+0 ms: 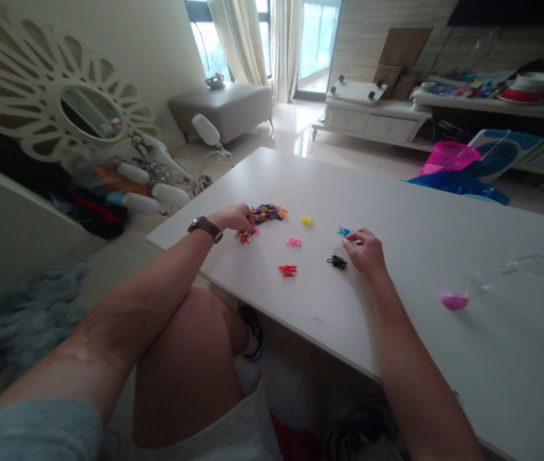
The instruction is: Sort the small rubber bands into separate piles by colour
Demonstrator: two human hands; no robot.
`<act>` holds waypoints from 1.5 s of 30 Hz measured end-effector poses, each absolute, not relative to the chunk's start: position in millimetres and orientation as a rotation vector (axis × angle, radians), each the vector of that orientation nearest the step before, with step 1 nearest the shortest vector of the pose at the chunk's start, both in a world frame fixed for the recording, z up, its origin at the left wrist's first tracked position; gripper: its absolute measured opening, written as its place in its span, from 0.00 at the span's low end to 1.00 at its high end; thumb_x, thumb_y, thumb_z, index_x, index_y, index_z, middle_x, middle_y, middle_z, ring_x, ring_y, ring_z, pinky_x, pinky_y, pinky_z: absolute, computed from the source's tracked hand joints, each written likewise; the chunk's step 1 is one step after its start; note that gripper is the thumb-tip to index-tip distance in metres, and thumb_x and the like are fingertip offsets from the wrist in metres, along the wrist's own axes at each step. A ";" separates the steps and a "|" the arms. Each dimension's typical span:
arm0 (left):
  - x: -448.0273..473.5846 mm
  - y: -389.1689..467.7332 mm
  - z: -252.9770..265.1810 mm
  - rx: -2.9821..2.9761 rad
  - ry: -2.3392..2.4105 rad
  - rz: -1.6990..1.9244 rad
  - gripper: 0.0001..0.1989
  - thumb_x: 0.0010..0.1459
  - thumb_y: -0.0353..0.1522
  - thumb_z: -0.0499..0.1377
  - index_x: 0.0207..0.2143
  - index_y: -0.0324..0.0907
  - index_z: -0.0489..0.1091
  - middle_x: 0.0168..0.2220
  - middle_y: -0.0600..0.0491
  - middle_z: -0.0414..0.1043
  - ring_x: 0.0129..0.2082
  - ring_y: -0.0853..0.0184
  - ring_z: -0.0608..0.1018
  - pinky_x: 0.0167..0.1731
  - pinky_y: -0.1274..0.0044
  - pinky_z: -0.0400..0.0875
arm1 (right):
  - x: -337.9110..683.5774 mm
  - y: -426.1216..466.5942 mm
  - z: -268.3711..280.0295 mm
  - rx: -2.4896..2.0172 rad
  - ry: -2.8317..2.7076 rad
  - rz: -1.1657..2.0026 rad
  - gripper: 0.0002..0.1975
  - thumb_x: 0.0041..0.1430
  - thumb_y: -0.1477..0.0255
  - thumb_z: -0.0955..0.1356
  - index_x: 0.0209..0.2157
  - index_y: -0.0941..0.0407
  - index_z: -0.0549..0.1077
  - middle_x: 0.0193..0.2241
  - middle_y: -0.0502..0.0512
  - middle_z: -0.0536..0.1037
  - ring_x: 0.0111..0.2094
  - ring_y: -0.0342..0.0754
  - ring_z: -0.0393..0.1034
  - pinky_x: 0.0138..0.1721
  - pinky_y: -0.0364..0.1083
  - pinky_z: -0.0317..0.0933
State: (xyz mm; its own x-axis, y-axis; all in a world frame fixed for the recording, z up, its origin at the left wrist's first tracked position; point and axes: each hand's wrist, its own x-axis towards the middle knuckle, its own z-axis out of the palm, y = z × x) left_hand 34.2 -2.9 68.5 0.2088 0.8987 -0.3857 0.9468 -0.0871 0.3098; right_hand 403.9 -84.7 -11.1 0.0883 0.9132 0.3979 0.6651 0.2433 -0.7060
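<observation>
My left hand (238,219), with a watch on its wrist, reaches down at a mixed heap of small coloured bands (270,213). Its fingers are bent together in a pinch over a smaller multicoloured clump (245,236); what they hold is hidden. At the near side of a little blue pile (343,232), my right hand (366,251) has thumb and fingertips drawn together, and I cannot make out what is between them. Black bands (337,262) lie just left of that hand. Separate piles of yellow (307,221), pink (293,241) and red bands (288,271) sit between my hands.
On the right of the white table (425,237) are a small purple-pink object (454,300) and a clear glass-like container (526,264). A lamp with white shades (168,194) stands close to the table's left edge. Beyond the table is a pink basket (448,157).
</observation>
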 end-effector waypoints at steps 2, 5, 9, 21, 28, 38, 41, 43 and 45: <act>34.5 -2.9 68.7 2.008 1.701 -0.099 0.12 0.38 0.38 0.66 0.27 0.41 0.79 0.24 0.52 0.73 0.27 0.66 0.70 0.25 0.77 0.62 | 404.1 -84.5 -11.2 -1.495 -1.644 0.359 0.08 0.53 0.66 0.68 0.26 0.54 0.76 0.33 0.54 0.76 0.36 0.51 0.71 0.41 0.52 0.68; 33.1 -1.1 66.4 1.996 1.721 -0.064 0.12 0.38 0.37 0.66 0.28 0.42 0.80 0.26 0.52 0.75 0.28 0.65 0.71 0.25 0.78 0.62 | 404.4 -84.2 -11.7 -1.498 -1.646 0.356 0.08 0.53 0.66 0.68 0.26 0.54 0.76 0.33 0.54 0.75 0.36 0.51 0.71 0.41 0.52 0.68; 30.4 1.5 63.8 2.011 1.750 -0.055 0.12 0.38 0.34 0.64 0.28 0.42 0.80 0.25 0.53 0.74 0.28 0.66 0.71 0.24 0.78 0.61 | 404.6 -83.8 -12.2 -1.492 -1.656 0.348 0.08 0.54 0.66 0.68 0.26 0.54 0.76 0.33 0.54 0.75 0.35 0.50 0.71 0.41 0.52 0.68; 27.5 2.5 65.6 1.975 1.776 0.033 0.10 0.37 0.32 0.64 0.26 0.41 0.80 0.23 0.53 0.72 0.29 0.64 0.71 0.29 0.76 0.64 | 403.8 -84.4 -11.5 -1.497 -1.657 0.355 0.08 0.54 0.66 0.68 0.26 0.54 0.75 0.33 0.54 0.75 0.34 0.50 0.71 0.41 0.52 0.69; 26.1 3.2 62.9 1.995 1.801 0.018 0.13 0.39 0.34 0.64 0.31 0.41 0.81 0.27 0.52 0.76 0.30 0.64 0.73 0.30 0.76 0.66 | 403.5 -84.4 -11.5 -1.497 -1.653 0.361 0.08 0.54 0.65 0.68 0.26 0.54 0.75 0.33 0.54 0.75 0.33 0.49 0.71 0.41 0.52 0.69; 25.8 3.5 62.5 1.994 1.771 0.039 0.13 0.38 0.37 0.67 0.29 0.40 0.81 0.26 0.51 0.75 0.29 0.64 0.73 0.29 0.76 0.65 | 402.8 -85.2 -10.6 -1.490 -1.647 0.380 0.08 0.53 0.65 0.68 0.26 0.55 0.76 0.33 0.54 0.75 0.32 0.49 0.71 0.39 0.51 0.69; 26.7 2.3 63.8 1.987 1.780 0.047 0.14 0.38 0.37 0.67 0.30 0.40 0.81 0.25 0.52 0.75 0.29 0.65 0.73 0.27 0.77 0.64 | 402.4 -85.4 -10.3 -1.489 -1.646 0.380 0.09 0.54 0.65 0.68 0.26 0.55 0.76 0.33 0.54 0.75 0.32 0.49 0.71 0.39 0.51 0.69; 26.7 2.4 63.9 2.001 1.763 0.045 0.14 0.39 0.37 0.66 0.31 0.40 0.82 0.25 0.52 0.75 0.29 0.65 0.73 0.27 0.77 0.64 | 402.5 -85.2 -10.5 -1.491 -1.648 0.379 0.09 0.54 0.65 0.68 0.26 0.55 0.76 0.33 0.54 0.75 0.31 0.48 0.71 0.38 0.51 0.69; 26.5 3.2 63.4 2.022 1.735 0.050 0.15 0.40 0.36 0.65 0.32 0.40 0.82 0.26 0.52 0.76 0.29 0.65 0.73 0.26 0.77 0.64 | 402.8 -84.9 -11.0 -1.494 -1.650 0.380 0.09 0.54 0.65 0.68 0.26 0.55 0.76 0.33 0.54 0.75 0.31 0.48 0.70 0.38 0.51 0.69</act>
